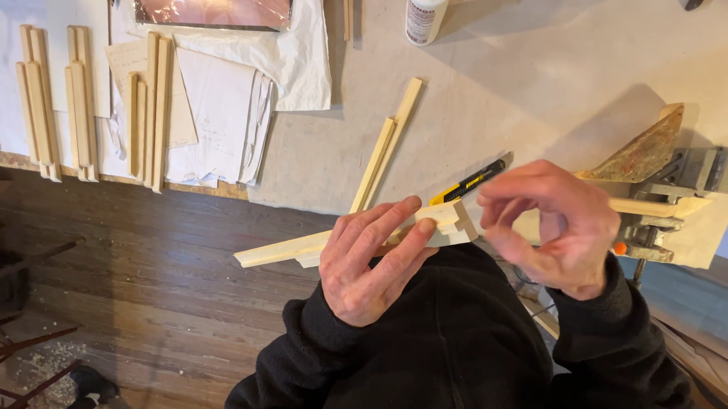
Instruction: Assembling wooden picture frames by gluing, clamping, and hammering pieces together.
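Left hand (374, 262) gripped notched wood strip (363, 235) at bench edge, right hand (553, 227) at 3 o'clock held nothing, fingers loosely curled, pale worktable (508, 96), strip stacks (57, 109) at 10 o'clock, glue bottle (426, 12) at 12, plank floor (139, 285) below

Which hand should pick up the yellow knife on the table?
Probably the right hand. It hovers with curled fingers, holding nothing, just beside the yellow and black utility knife. The left hand is wrapped around the notched wooden strip, so it is busy.
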